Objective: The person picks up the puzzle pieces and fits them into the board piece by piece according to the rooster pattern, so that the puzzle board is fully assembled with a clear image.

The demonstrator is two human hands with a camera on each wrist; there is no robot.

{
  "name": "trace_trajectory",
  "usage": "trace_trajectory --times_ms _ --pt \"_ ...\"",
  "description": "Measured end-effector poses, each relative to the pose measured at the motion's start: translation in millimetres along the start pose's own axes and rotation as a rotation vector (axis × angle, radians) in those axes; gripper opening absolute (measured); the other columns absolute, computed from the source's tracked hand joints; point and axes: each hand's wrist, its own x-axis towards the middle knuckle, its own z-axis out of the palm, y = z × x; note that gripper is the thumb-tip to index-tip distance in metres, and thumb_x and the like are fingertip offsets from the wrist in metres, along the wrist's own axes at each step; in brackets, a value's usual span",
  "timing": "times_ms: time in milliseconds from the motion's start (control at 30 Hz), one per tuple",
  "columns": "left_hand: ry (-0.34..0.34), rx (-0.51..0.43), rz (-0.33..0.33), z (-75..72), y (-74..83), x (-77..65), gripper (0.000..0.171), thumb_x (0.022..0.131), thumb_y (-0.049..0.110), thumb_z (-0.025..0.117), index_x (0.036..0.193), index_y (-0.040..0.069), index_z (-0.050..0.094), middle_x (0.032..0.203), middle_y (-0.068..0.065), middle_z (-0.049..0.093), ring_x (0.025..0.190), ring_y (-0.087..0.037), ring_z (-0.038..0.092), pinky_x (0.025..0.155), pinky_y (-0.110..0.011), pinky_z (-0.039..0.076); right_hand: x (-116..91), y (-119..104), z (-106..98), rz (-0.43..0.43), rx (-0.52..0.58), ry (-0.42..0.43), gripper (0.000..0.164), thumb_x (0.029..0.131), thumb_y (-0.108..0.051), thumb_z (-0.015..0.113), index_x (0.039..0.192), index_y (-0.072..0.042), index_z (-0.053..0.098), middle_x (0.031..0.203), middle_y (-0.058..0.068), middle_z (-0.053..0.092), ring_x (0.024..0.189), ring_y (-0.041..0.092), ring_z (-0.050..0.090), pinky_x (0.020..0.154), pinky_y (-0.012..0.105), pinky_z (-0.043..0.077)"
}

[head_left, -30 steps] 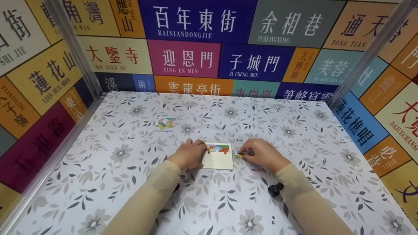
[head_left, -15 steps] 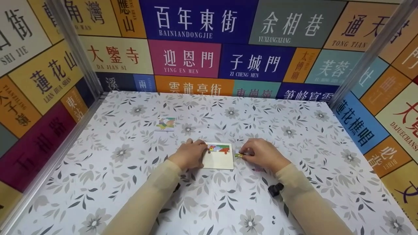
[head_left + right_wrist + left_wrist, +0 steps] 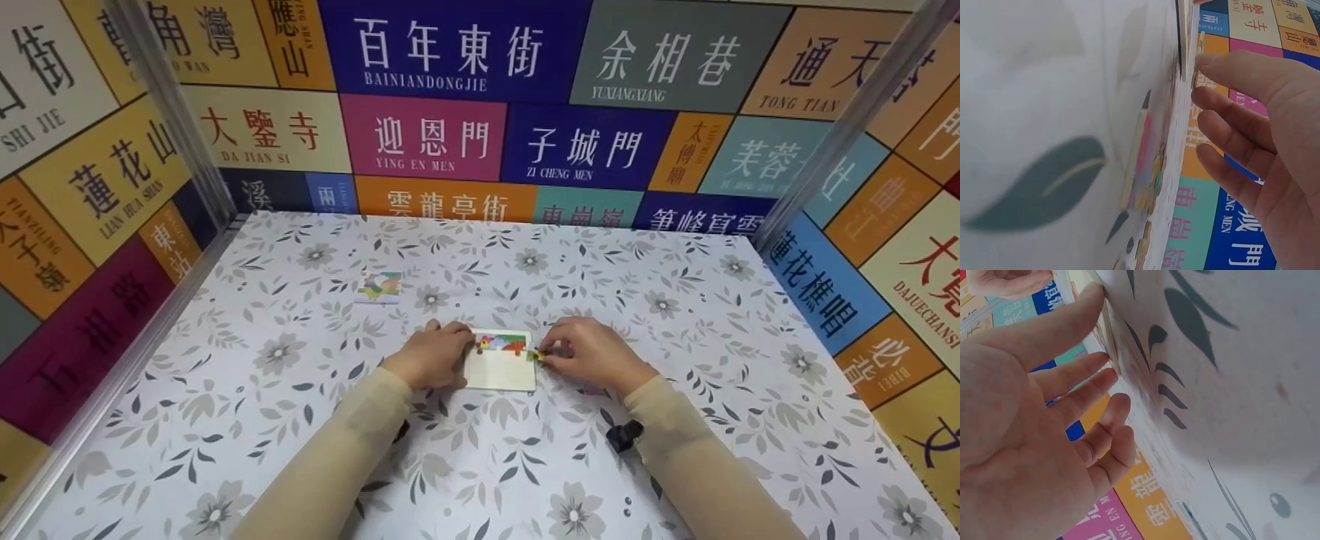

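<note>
A small, pale jigsaw puzzle tray [image 3: 501, 373] lies on the table, with a colourful strip of joined pieces along its far side. My left hand [image 3: 433, 355] grips the tray's left end, thumb on the near edge and fingers farther back; in the left wrist view the tray's edge [image 3: 1109, 332] shows between them. At the tray's right edge, my right hand [image 3: 596, 352] pinches a small yellow-green puzzle piece [image 3: 537, 356] between thumb and forefinger. The right wrist view has this piece [image 3: 1199, 59] edge-on, close to the tray's corner [image 3: 1184, 50].
Loose puzzle pieces [image 3: 1141, 160] lie on the table under the right hand, mostly hidden from above. Farther back on the left is a picture card or puzzle section [image 3: 379, 287]. Sign-patterned panels [image 3: 427, 135] enclose the flower-print tabletop [image 3: 480, 472].
My right hand has moved slightly left, bringing the puzzle piece from beside the tray to its right edge. The left hand keeps its place on the tray.
</note>
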Motion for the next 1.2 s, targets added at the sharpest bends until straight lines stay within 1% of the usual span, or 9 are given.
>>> trace_trajectory --times_ms 133,233,367,467,600,767,933,1067,1200 --pt "-0.007 0.005 0.002 -0.3 -1.4 1.2 0.071 0.086 0.030 0.085 0.148 0.012 0.055 0.155 -0.006 0.051 0.130 -0.035 0.050 0.109 -0.049 0.044 3.3 -5.2 2.0 -0.004 -0.003 0.004 0.006 0.090 -0.024 0.080 0.096 -0.023 0.082 0.100 -0.008 0.073 0.089 0.011 0.064 0.081 0.036 0.055" --pt "-0.013 -0.005 0.001 -0.8 -1.3 1.2 0.072 0.087 0.030 0.084 0.149 0.012 0.054 0.155 -0.007 0.050 0.131 -0.035 0.050 0.110 -0.049 0.044 5.8 -7.6 3.8 -0.028 -0.003 0.006 0.005 0.090 -0.024 0.081 0.095 -0.023 0.082 0.099 -0.007 0.073 0.087 0.014 0.064 0.080 0.035 0.054" --pt "0.011 -0.002 0.029 -1.3 -2.5 -0.7 0.072 0.085 0.029 0.085 0.147 0.009 0.055 0.153 -0.008 0.052 0.129 -0.037 0.051 0.109 -0.049 0.045 9.0 -10.2 6.4 -0.048 -0.004 -0.002 0.006 0.091 -0.024 0.080 0.097 -0.023 0.082 0.100 -0.007 0.073 0.086 0.015 0.065 0.078 0.034 0.053" --pt "0.022 0.005 0.043 -0.9 -3.6 -1.1 0.071 0.085 0.029 0.085 0.146 0.009 0.055 0.152 -0.009 0.052 0.127 -0.038 0.052 0.107 -0.050 0.046 11.6 -12.8 7.8 -0.045 -0.008 -0.004 0.008 0.092 -0.025 0.080 0.099 -0.023 0.081 0.101 -0.009 0.074 0.088 0.013 0.066 0.080 0.035 0.054" --pt "0.010 -0.004 0.036 0.8 -5.0 0.6 0.071 0.086 0.029 0.085 0.147 0.010 0.055 0.153 -0.009 0.051 0.129 -0.037 0.051 0.109 -0.049 0.045 15.0 -17.6 9.5 -0.054 -0.014 0.004 0.009 0.091 -0.025 0.081 0.099 -0.024 0.082 0.099 -0.009 0.074 0.085 0.014 0.066 0.078 0.035 0.054" --pt "0.002 -0.025 0.031 1.7 -6.2 1.0 0.072 0.087 0.029 0.084 0.149 0.010 0.053 0.156 -0.009 0.049 0.132 -0.038 0.050 0.111 -0.049 0.044 19.2 -24.3 13.0 -0.083 -0.006 -0.007 0.010 0.090 -0.026 0.081 0.099 -0.023 0.083 0.097 -0.006 0.074 0.081 0.017 0.066 0.074 0.033 0.052" --pt "-0.014 -0.052 0.019 1.9 -6.2 0.4 0.073 0.088 0.030 0.082 0.152 0.012 0.051 0.158 -0.008 0.047 0.134 -0.037 0.048 0.111 -0.051 0.044 22.8 -29.7 17.0 -0.089 -0.014 -0.011 0.010 0.090 -0.024 0.081 0.099 -0.023 0.083 0.095 -0.005 0.073 0.079 0.019 0.066 0.072 0.032 0.052" --pt "-0.024 -0.050 0.006 1.8 -6.0 0.7 0.073 0.089 0.030 0.082 0.152 0.012 0.050 0.158 -0.007 0.046 0.134 -0.037 0.048 0.111 -0.050 0.044 26.8 -34.6 20.4 -0.096 -0.027 -0.003 0.009 0.089 -0.024 0.081 0.098 -0.023 0.083 0.094 -0.006 0.073 0.081 0.017 0.066 0.074 0.033 0.054" --pt "-0.025 -0.045 0.004 0.5 -5.2 0.2 0.073 0.089 0.030 0.082 0.152 0.012 0.050 0.157 -0.007 0.047 0.134 -0.037 0.048 0.111 -0.050 0.044 31.0 -40.3 23.7 -0.133 -0.044 -0.003 0.007 0.089 -0.022 0.080 0.096 -0.023 0.083 0.095 -0.007 0.073 0.086 0.015 0.066 0.080 0.036 0.055"
